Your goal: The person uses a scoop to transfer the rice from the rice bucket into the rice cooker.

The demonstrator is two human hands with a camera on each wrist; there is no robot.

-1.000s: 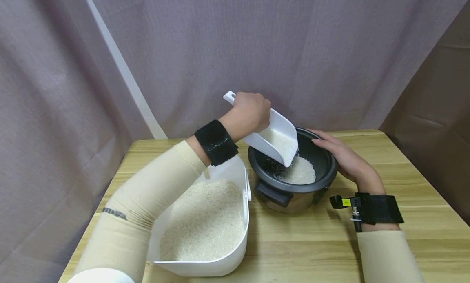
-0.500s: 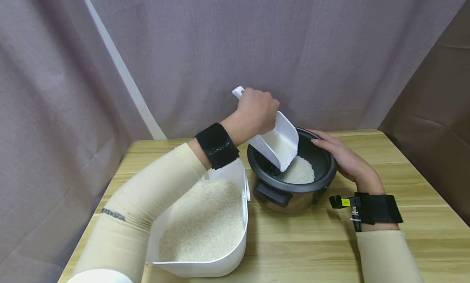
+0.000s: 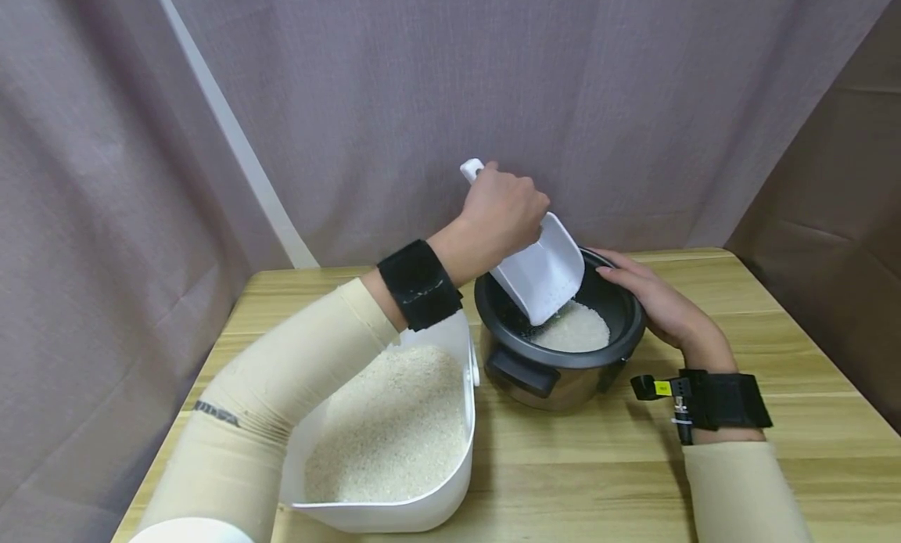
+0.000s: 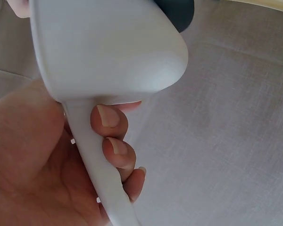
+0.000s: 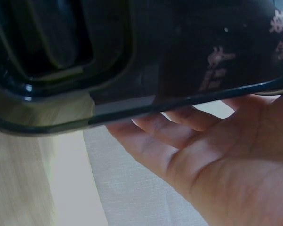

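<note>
Wooden table (image 3: 809, 418) — smooth white scoop (image 3: 545, 273), grainy rice (image 3: 577, 328)

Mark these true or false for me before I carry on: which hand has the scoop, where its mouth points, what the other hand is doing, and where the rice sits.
1. The left hand grips the white scoop by its handle. True.
2. The scoop's mouth is tipped down into the rice cooker pot. True.
3. The right hand is lifted clear of the pot. False: it rests against the pot's right rim.
4. The white tub is empty. False: it holds plenty of rice.
5. The pot has rice in it. True: a white heap lies under the scoop.
6. The pot stands left of the tub. False: it stands to the tub's right.
</note>
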